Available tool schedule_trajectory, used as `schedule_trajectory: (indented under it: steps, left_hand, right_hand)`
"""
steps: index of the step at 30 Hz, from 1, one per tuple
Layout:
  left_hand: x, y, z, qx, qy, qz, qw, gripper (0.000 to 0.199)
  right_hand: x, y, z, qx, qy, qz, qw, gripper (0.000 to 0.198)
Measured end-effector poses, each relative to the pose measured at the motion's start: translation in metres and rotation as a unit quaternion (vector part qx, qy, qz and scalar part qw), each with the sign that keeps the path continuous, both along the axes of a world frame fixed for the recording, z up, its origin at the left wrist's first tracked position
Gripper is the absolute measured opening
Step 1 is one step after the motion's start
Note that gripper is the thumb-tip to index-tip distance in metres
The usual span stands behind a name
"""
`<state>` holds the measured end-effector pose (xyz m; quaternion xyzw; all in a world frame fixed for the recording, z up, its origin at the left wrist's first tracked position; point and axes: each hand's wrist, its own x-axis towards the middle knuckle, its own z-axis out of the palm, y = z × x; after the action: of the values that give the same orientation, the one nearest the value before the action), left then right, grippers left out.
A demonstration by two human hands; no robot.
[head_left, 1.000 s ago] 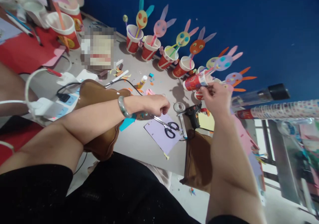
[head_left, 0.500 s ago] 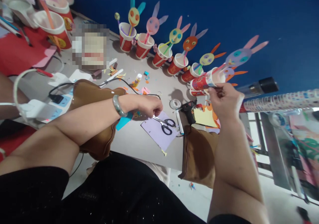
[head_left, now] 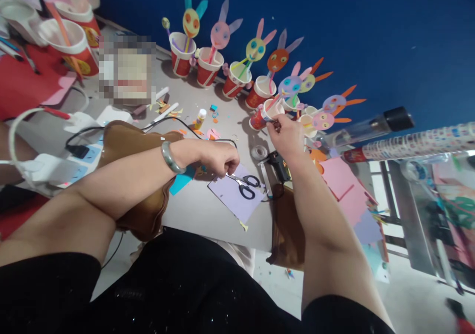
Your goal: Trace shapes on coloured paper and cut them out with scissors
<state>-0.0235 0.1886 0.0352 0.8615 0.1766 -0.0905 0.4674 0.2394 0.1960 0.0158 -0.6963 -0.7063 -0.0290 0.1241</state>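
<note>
My right hand pinches the rim of a red-and-white paper cup. In that cup stands a lilac paper rabbit head with pink ears, on a stick. The cup is slightly tilted, among a row of similar cups with rabbit heads. My left hand, below a bangle, is closed over the table; its fingertips are hidden, so what is in them cannot be seen. Close to it, black-handled scissors lie on a sheet of purple paper.
A roll of tape and a black glue gun lie right of the scissors. Behind my left hand stands a glue stick among paper scraps. Power strips with cables are at left. A long stack of cups lies at right.
My right hand has carried the cup with the lilac rabbit leftward, nearer the row's middle. The left hand stays closed in nearly the same place. The view has shifted slightly.
</note>
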Motion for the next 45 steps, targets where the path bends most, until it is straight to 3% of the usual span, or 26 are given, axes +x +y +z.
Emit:
schedule_trajectory:
  steps: [2,4,8,10,12,14,17,21,24,26,28,30,33,35,38,45]
  left_hand:
    - [0.002,0.001,-0.001,0.005,-0.02,0.07,0.997,0.03]
    - [0.006,0.004,-0.004,0.021,-0.082,0.186,0.979,0.025]
    - [0.012,0.014,-0.01,0.008,-0.275,0.396,0.876,0.015]
    - [0.013,0.017,-0.009,-0.017,-0.321,0.451,0.833,0.014]
    - [0.011,0.017,-0.006,-0.038,-0.331,0.482,0.81,0.012]
    - [0.008,0.015,0.0,-0.05,-0.325,0.495,0.804,0.009]
    - [0.002,0.012,0.009,-0.049,-0.309,0.504,0.805,0.019]
    - [-0.004,0.012,0.013,0.01,-0.264,0.491,0.83,0.046]
    - [-0.005,0.014,0.012,0.059,-0.202,0.478,0.853,0.057]
    - [-0.005,0.014,0.011,0.057,-0.206,0.5,0.839,0.053]
    - [-0.004,0.014,0.011,0.037,-0.247,0.527,0.812,0.041]
    - [-0.003,0.014,0.011,0.02,-0.286,0.538,0.793,0.033]
    - [-0.002,0.013,0.012,0.034,-0.279,0.509,0.813,0.039]
    - [-0.002,0.013,0.012,0.049,-0.267,0.49,0.828,0.045]
    - [-0.002,0.014,0.012,0.048,-0.278,0.499,0.819,0.049]
    - [-0.004,0.016,0.009,0.035,-0.291,0.528,0.797,0.048]
  right_hand:
    - [-0.003,0.004,-0.003,-0.007,-0.008,-0.004,1.0,0.025]
    - [-0.003,0.004,-0.003,-0.007,-0.001,0.003,1.0,0.031]
    - [0.0,-0.012,0.002,0.033,0.088,0.023,0.995,0.051]
    - [-0.001,-0.029,0.008,0.052,0.146,0.03,0.987,0.051]
    - [-0.004,-0.05,0.013,0.047,0.182,0.036,0.981,0.045]
    - [-0.009,-0.069,0.015,0.003,0.179,0.059,0.982,0.034]
    - [-0.015,-0.085,0.01,-0.064,0.078,0.104,0.989,0.022]
    - [-0.01,-0.073,-0.015,-0.02,-0.036,0.078,0.996,0.026]
    - [-0.001,-0.056,-0.03,-0.054,-0.007,0.056,0.997,0.036]
    - [0.008,-0.049,-0.032,-0.078,0.067,0.048,0.994,0.043]
    - [0.018,-0.046,-0.025,-0.043,0.15,0.028,0.987,0.049]
    - [0.029,-0.046,-0.014,0.044,0.206,-0.002,0.978,0.049]
    - [0.04,-0.047,0.0,0.144,0.266,-0.023,0.953,0.046]
    - [0.042,-0.05,0.003,0.156,0.278,-0.029,0.947,0.046]
    - [0.036,-0.056,-0.003,0.113,0.247,-0.016,0.962,0.049]
    - [0.013,-0.064,-0.025,-0.069,0.099,0.109,0.987,0.042]
